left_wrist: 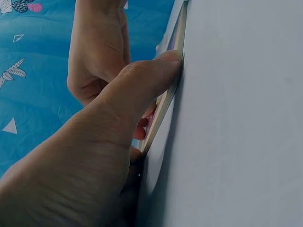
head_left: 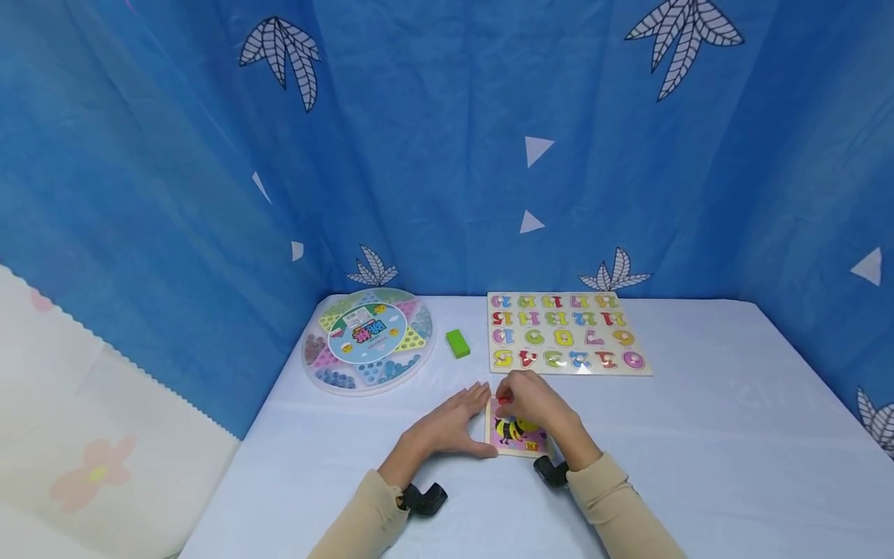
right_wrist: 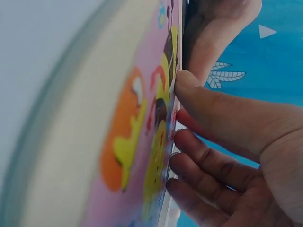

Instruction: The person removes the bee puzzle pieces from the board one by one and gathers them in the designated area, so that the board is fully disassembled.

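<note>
A small wooden puzzle board (head_left: 513, 436) with a yellow-and-black bee on pink lies flat on the white table. My left hand (head_left: 454, 423) spans its left side, thumb at the near corner and fingers at the far one, and holds it; the thumb (left_wrist: 147, 75) is on the board's edge (left_wrist: 163, 109) in the left wrist view. Above the board's far part, my right hand (head_left: 534, 400) pinches a small red puzzle piece (head_left: 505, 401). In the right wrist view the red piece (right_wrist: 189, 120) is partly hidden behind the thumb, close to the board's face (right_wrist: 128, 137).
Behind the hands, a number puzzle board (head_left: 513, 365) lies at the back right. To its left is a green block (head_left: 458, 343). A round game board (head_left: 370, 330) with marbles is at the back left. A blue curtain (head_left: 447, 155) hangs behind the table.
</note>
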Motion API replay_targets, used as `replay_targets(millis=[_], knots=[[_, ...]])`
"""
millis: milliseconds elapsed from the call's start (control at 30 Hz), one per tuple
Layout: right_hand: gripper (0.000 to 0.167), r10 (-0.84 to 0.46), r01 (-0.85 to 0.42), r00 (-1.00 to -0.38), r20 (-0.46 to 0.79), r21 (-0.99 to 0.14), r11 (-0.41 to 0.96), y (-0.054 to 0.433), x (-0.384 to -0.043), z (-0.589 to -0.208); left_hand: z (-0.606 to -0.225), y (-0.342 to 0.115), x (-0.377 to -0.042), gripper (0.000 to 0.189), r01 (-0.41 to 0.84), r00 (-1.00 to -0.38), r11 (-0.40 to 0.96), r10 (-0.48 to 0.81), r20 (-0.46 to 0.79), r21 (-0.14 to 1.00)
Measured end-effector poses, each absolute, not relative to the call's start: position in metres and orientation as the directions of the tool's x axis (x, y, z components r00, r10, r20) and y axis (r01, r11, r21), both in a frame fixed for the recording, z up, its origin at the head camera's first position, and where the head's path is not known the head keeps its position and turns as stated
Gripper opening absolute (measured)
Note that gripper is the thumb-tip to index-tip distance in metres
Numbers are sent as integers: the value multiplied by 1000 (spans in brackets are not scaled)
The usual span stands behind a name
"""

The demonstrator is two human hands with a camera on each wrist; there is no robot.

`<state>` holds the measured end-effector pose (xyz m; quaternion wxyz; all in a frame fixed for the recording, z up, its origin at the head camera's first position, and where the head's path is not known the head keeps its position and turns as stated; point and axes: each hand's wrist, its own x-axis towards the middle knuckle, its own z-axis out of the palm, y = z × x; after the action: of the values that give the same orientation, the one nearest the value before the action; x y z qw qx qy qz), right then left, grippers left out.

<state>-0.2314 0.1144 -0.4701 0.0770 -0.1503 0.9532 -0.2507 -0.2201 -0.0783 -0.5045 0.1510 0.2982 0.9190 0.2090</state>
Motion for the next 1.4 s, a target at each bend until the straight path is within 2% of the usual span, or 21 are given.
replay_targets(millis=[133,300,633,1100,1400], knots=[[26,-320,-213,-942,-105,-551,807,118,-232,-473,-508,-78,-217,105,473,-776,741,607,-173,477],[24,-317,-214,-945,-81,-579,787,122,-238,-475,-506,-78,-219,105,469,-779,740,604,-170,482],[30,-327,-232,-943,-68,-570,788,120,-239,-469,-505,-79,-224,106,493,-764,720,627,-154,488],[26,-369,-255,-926,-79,-588,767,124,-238,-470,-506,-79,-225,106,493,-761,720,629,-159,489],[26,-350,-217,-930,-109,-607,765,126,-239,-466,-507,-80,-225,105,509,-753,713,641,-151,483]])
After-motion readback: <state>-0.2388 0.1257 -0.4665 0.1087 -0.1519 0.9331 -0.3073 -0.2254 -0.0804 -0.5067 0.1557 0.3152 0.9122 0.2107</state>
